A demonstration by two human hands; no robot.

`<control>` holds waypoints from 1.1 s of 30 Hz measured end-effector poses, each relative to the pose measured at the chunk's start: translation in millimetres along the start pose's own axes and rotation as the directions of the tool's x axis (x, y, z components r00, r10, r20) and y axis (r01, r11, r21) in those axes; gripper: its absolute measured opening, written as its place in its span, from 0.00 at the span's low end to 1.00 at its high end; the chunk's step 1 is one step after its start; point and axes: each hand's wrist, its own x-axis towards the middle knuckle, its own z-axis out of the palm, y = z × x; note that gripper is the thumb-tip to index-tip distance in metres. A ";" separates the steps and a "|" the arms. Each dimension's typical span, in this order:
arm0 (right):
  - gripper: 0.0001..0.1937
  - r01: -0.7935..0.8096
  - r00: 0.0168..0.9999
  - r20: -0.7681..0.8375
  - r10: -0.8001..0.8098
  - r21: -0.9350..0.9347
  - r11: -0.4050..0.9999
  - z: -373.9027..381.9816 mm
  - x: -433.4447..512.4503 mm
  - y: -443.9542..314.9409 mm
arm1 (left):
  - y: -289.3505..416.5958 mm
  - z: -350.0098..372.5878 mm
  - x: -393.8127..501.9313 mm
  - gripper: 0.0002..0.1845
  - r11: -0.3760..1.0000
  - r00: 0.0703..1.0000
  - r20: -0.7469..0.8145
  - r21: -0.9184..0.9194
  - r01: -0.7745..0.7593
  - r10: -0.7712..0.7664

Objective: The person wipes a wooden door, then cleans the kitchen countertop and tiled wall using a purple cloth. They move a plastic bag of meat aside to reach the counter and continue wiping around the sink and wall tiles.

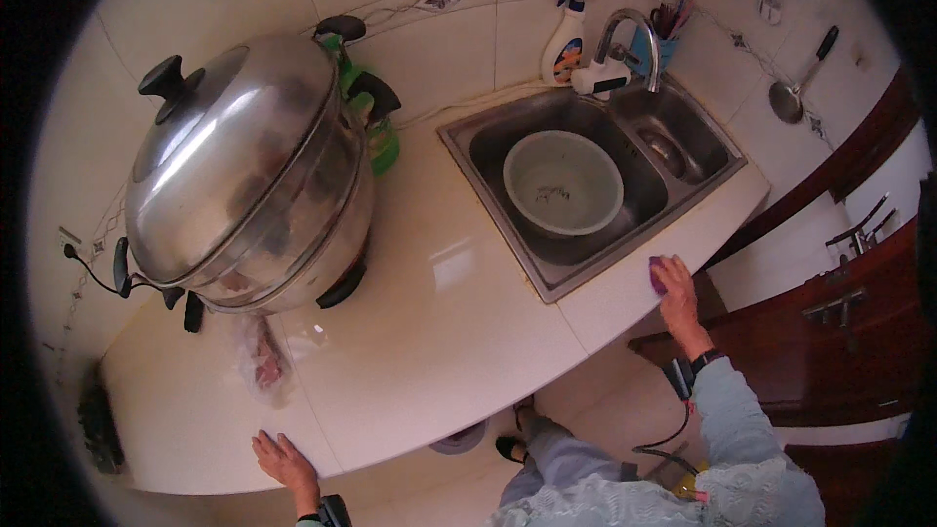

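Observation:
My left hand (285, 462) rests at the front edge of the white tiled countertop (432, 337), fingers a little apart and nothing in it. Just beyond it lies a clear plastic bag (265, 369) with reddish contents, perhaps meat. At the counter's front edge, right of the sink, my right hand (678, 300) grips a small purple object (657, 277); the fingers cover much of it, and I cannot tell whether it is a cloth or a sponge. A steel double-bowl sink (538, 284) is set into the counter. Its larger bowl holds a grey-white basin (521, 205) with dark bits inside.
A large lidded steel steamer pot (241, 168) stands at the left, with a green item (383, 146) behind it. A spray bottle (565, 47), a curved faucet (651, 51) and a blue utensil holder (654, 51) line the wall. A ladle (794, 91) hangs at right.

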 end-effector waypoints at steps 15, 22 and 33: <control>0.13 0.323 0.921 0.095 -0.377 0.354 0.878 9.9 -10.1 -111.5 | -1.8 -0.1 4.6 0.27 0.998 0.998 0.055 -0.046 0.040 -0.038; 0.18 -0.045 0.988 -0.151 0.039 -0.040 0.998 10.5 66.1 85.8 | -11.5 8.8 7.8 0.27 1.000 0.999 0.052 0.010 0.017 -0.017; 0.10 0.399 0.914 -0.043 -0.403 0.264 0.878 14.1 -22.2 -161.5 | 1.4 0.7 4.9 0.27 0.999 0.997 0.068 0.033 0.038 -0.040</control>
